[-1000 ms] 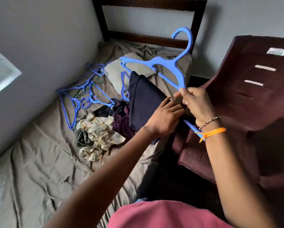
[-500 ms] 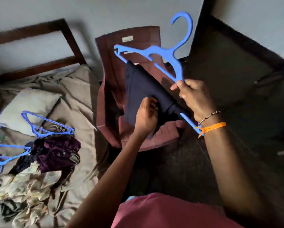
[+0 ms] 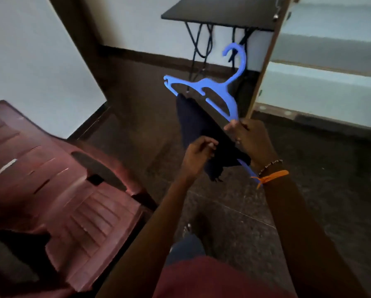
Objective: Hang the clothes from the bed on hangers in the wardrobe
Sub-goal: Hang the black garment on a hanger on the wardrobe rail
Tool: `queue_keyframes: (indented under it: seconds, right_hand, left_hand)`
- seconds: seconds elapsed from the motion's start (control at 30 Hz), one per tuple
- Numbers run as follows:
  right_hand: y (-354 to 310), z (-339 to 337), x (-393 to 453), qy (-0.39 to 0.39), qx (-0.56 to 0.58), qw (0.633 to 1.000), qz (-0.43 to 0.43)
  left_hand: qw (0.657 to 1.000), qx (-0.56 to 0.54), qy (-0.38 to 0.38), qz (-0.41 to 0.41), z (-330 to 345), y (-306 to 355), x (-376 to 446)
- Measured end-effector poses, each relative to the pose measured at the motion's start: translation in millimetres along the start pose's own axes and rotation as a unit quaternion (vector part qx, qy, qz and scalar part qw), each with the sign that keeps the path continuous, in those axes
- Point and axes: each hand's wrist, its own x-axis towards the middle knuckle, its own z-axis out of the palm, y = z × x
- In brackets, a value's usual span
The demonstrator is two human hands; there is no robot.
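Note:
A blue plastic hanger is held up in front of me, hook pointing up and right. A dark navy garment is draped over its lower bar and hangs down. My right hand grips the hanger's right shoulder and the cloth there. My left hand pinches the garment's lower edge. The wardrobe stands open at the upper right, pale shelves showing behind its wooden door edge. The bed is out of view.
A maroon plastic chair fills the lower left. A small black table with thin legs and dangling cables stands against the far wall. Dark floor lies between me and the wardrobe.
The view has swung right, away from the bed and chair, to the table and wardrobe. The hanger with the navy garment has travelled with my hands, both still holding it.

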Motion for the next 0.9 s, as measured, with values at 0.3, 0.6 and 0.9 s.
queue_keyframes:
  seconds: [0.3,0.6,0.9]
  right_hand:
    - [80,-124,75,0.197,-0.047,0.976,0.080]
    - [135,-268,179,0.162,0.007,0.985,0.059]
    - [197,-374,285,0.231,0.054,0.971,-0.031]
  left_hand:
    - [0.979,-0.067,-0.191,-0.018,177,70,127]
    - [0.972,-0.034,-0.231,-0.001,329,127,285]
    - [0.966,-0.022,-0.257,0.018,461,198,450]
